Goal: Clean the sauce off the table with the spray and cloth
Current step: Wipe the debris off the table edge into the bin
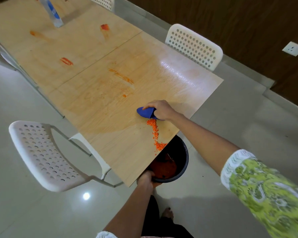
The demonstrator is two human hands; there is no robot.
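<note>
Cloth (pixel 145 113) under right grip (pixel 160 109) | touching table (pixel 110 109) (orange crumbs (pixel 156 133) beside)

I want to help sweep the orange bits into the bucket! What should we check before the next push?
1. Cloth gripped by right hand: ok.
2. Bucket held under the table edge by left hand: ok.
3. Bucket sits below the orange crumbs: ok.
4. Cloth behind the crumbs, ready to push: ok.
5. Sauce smears farther up cleaned: not ok.
6. Spray bottle within reach: cannot tell.
</note>
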